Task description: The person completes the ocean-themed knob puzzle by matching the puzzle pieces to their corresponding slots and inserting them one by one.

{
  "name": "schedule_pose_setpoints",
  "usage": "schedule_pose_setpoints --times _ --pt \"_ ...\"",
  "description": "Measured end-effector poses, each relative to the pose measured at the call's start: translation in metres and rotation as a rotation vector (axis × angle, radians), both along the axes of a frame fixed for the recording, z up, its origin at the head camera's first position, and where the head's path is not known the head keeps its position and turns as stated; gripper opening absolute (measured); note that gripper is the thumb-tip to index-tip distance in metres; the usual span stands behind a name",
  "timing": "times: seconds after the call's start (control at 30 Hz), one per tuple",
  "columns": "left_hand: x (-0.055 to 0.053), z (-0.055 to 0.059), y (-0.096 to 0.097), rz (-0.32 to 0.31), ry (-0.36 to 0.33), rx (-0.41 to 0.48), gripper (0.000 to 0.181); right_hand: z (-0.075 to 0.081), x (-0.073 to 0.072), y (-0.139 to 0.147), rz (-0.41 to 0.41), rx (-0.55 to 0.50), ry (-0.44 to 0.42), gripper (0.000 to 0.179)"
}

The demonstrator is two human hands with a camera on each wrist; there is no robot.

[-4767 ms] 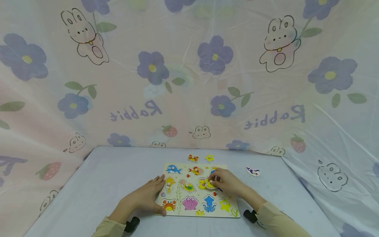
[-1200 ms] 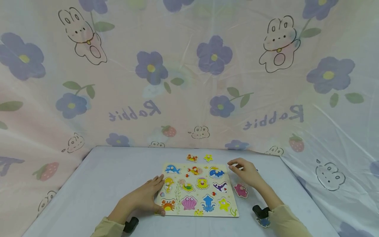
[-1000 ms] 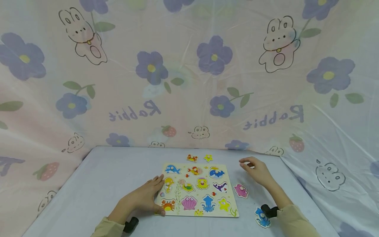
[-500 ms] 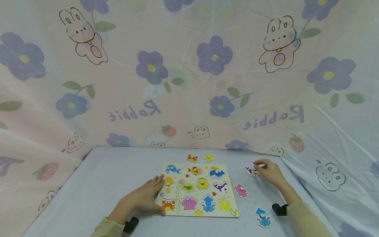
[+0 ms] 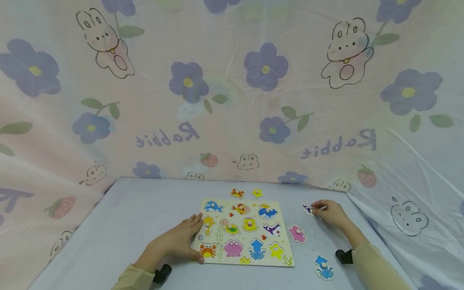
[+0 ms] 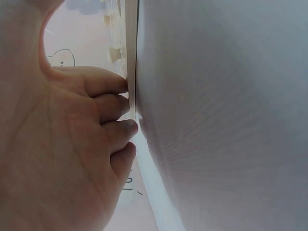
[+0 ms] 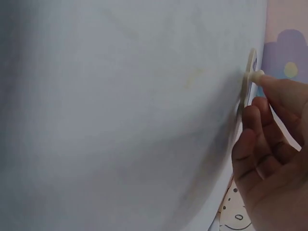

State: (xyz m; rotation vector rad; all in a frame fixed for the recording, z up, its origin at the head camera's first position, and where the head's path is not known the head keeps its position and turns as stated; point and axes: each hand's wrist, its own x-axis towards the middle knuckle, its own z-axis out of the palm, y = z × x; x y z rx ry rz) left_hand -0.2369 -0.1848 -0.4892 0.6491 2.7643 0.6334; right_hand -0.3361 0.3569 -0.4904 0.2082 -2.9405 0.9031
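Observation:
The wooden knob puzzle board [image 5: 250, 257] lies on the table with sea-animal pictures and several knobbed pieces. My left hand [image 5: 177, 241] rests along its left edge, thumb at the near corner; in the left wrist view the fingertips [image 6: 126, 126] touch the board's edge. Right of the board, my right hand [image 5: 332, 213] pinches the knob of a purple-and-white sea-animal puzzle piece [image 5: 307, 209], partly covered by the fingers. In the right wrist view, this puzzle piece [image 7: 251, 62] shows edge-on, standing away from the tabletop, the thumb and a finger at its knob.
A pink puzzle piece [image 5: 297, 234] and a blue squid piece [image 5: 324, 268] lie right of the board. Beyond its far edge are a crab piece [image 5: 237, 193] and a yellow starfish piece [image 5: 257, 193]. A printed curtain [image 5: 224, 121] hangs behind the table.
My right hand has let go of the yellow octopus piece, now on the board. It has moved right and taken the purple piece's knob. The left hand has stayed at the board.

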Motion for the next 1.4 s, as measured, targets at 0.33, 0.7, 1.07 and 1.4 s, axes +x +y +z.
schedule_pose_setpoints --times 0.33,0.7,1.07,1.4 --pt "0.001 0.001 0.001 0.0 0.006 -0.005 0.127 -0.008 -0.001 0.001 0.038 -0.002 0.02 0.017" --pt "-0.001 0.0 0.001 0.004 0.004 -0.002 0.127 -0.01 -0.003 -0.001 0.051 0.013 0.057 0.014" --pt "0.003 0.003 0.001 -0.001 0.006 0.007 0.126 -0.004 0.007 -0.012 0.028 0.004 0.099 0.015" --pt "0.003 0.002 0.0 -0.013 0.015 0.005 0.126 0.01 0.024 -0.037 0.107 -0.063 0.17 0.014"
